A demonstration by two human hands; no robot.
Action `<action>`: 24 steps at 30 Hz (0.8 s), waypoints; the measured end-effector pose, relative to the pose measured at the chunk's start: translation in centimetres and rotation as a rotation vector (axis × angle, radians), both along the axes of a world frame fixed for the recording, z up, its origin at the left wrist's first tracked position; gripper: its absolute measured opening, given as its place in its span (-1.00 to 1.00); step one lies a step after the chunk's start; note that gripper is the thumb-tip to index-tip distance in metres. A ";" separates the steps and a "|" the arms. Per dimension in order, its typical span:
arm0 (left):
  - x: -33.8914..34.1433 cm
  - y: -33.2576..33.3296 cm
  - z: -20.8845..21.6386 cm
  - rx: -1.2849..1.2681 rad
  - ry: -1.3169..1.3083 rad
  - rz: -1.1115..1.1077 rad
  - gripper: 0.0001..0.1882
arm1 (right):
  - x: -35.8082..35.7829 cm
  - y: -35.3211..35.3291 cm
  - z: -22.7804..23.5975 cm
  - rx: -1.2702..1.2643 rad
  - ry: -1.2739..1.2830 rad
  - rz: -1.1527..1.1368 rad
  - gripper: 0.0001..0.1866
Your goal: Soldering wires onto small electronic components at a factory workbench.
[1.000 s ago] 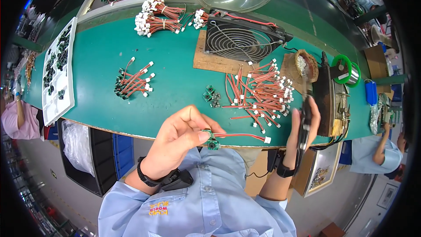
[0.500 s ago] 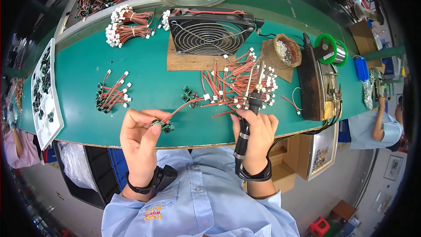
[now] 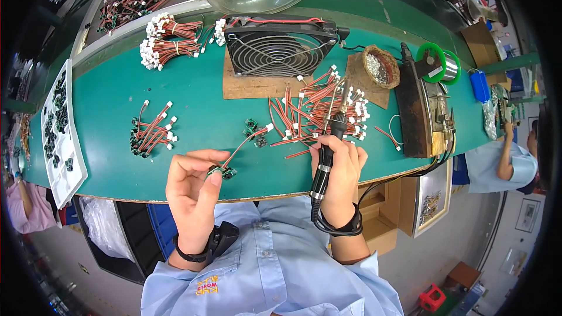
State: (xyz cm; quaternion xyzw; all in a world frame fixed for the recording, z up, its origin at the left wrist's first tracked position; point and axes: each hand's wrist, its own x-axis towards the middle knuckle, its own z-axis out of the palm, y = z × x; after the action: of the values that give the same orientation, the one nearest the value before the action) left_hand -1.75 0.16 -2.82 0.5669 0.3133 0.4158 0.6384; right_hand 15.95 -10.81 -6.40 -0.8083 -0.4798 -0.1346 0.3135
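Observation:
Between thumb and fingers, my left hand (image 3: pixel 196 190) pinches a small green circuit board (image 3: pixel 221 171) with black parts. A red-and-black wire lead (image 3: pixel 241 147) runs from it up to a white connector. My right hand (image 3: pixel 341 169) is wrapped round a black-handled soldering iron (image 3: pixel 329 140), its metal tip pointing away over a heap of wire leads (image 3: pixel 325 105) with white connectors. Several loose small boards (image 3: pixel 253 129) lie on the green mat just beyond my left hand. Farther left rests a cluster of boards with leads attached (image 3: pixel 153 131).
A black fan (image 3: pixel 281 50) stands at the back on a brown board. To its right are a bowl of silvery bits (image 3: pixel 380 67), a solder spool (image 3: pixel 448 67) and a dark metal box (image 3: pixel 417 117). A white tray of boards (image 3: pixel 63 134) is far left; bundled leads (image 3: pixel 172 41) lie behind.
My left hand has shifted slightly right and nearer to me, with the board still pinched. The soldering iron has dipped slightly toward me. The whole view has tilted a little.

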 end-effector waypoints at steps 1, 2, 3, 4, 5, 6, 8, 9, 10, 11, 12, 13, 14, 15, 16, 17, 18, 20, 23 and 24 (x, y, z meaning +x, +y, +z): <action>-0.1 0.0 -0.1 0.041 0.028 0.017 -0.84 | -0.1 -0.1 0.0 0.002 0.000 0.002 -0.62; -0.1 0.0 0.0 0.043 0.028 0.018 -0.84 | -0.3 -0.4 0.0 0.078 0.107 0.014 -0.60; -0.2 -0.1 0.2 0.067 0.065 -0.003 -0.84 | -0.6 -0.8 0.0 0.154 0.213 0.027 -0.59; -0.2 -0.1 0.4 0.091 0.103 -0.026 -0.85 | -0.8 -1.1 0.0 0.230 0.320 0.040 -0.57; -0.2 -0.1 0.6 0.114 0.141 -0.047 -0.85 | -1.1 -1.4 0.3 0.230 0.320 0.042 -0.57; -0.2 -0.2 0.8 0.115 0.140 -0.046 -0.85 | -1.5 -1.7 0.9 0.276 0.379 0.092 -0.55; 0.2 -0.5 1.2 0.118 0.249 -0.218 -0.86 | -1.9 -2.0 2.2 0.372 0.498 0.199 -0.52; 0.5 -0.6 1.3 0.119 0.304 -0.304 -0.86 | -1.9 -2.1 2.7 0.374 0.497 0.203 -0.52; 0.9 -0.7 1.4 0.123 0.303 -0.302 -0.86 | -1.9 -2.1 3.2 0.373 0.581 0.275 -0.51; 1.3 -0.8 1.5 0.134 0.295 -0.393 -0.87 | -1.9 -2.1 3.7 0.370 0.664 0.349 -0.50; 1.8 -0.8 1.6 0.145 0.287 -0.482 -0.87 | -1.9 -2.2 3.9 0.367 0.748 0.424 -0.48; 2.0 -0.8 1.7 0.155 0.281 -0.571 -0.88 | -2.0 -2.3 4.0 0.371 0.747 0.428 -0.48; 2.0 -0.7 1.9 0.160 0.283 -0.567 -0.88 | -2.0 -2.3 4.1 0.360 0.740 0.459 -0.49; 2.1 -0.6 2.3 0.154 0.275 -0.581 -0.90 | -2.1 -2.5 4.0 0.348 0.732 0.483 -0.50; 2.1 -0.6 2.7 0.147 0.269 -0.595 -0.92 | -2.2 -2.6 4.0 0.336 0.725 0.507 -0.50; 2.1 -0.6 2.9 0.140 0.263 -0.608 -0.94 | -2.2 -2.7 4.1 0.339 0.727 0.506 -0.50; 2.1 -0.6 2.9 0.141 0.266 -0.609 -0.94 | -2.2 -2.9 4.1 0.306 0.697 0.504 -0.51; 2.3 -0.6 2.9 0.234 0.315 -0.585 -0.92 | -2.2 -3.1 4.2 0.240 0.635 0.497 -0.52; 2.6 -1.1 2.6 0.376 0.355 -0.531 -0.91 | -1.6 -2.3 4.2 0.266 0.473 0.479 -0.56; 2.6 -1.5 2.4 0.469 0.369 -0.484 -0.89 | -1.6 -2.2 4.2 0.275 0.391 0.469 -0.57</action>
State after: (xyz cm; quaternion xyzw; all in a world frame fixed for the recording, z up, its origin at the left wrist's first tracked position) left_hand 0.88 -1.31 -0.45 0.8205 0.1766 0.2044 0.5038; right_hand 14.40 -13.03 -2.18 -0.6363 -0.5610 0.0352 0.5283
